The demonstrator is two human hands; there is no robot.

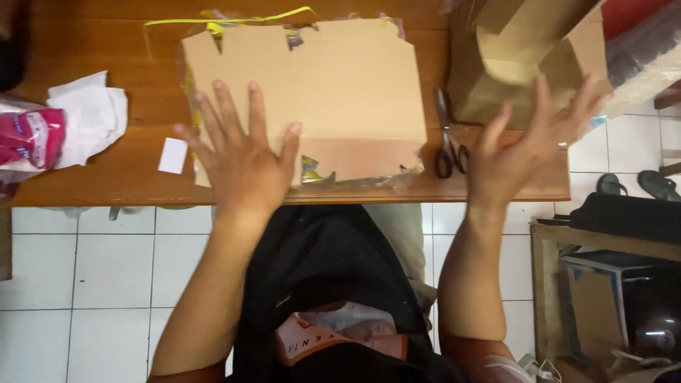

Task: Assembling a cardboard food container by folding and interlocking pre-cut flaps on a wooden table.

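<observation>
A flat sheet of brown cardboard (333, 85) lies on the wooden table (128, 177), with clear plastic and yellow strips showing from under its edges. My left hand (241, 152) rests palm down on the sheet's near left corner, fingers spread. My right hand (528, 142) is raised above the table's right end with fingers apart, holding nothing, just in front of an open cardboard box (525, 57). Black-handled scissors (448, 142) lie between the sheet and my right hand.
Crumpled white paper (89, 117) and a pink plastic packet (28, 138) sit at the table's left end, and a small white card (173, 155) lies near my left hand. A wooden crate (610, 298) with boxes stands on the white tiled floor at right.
</observation>
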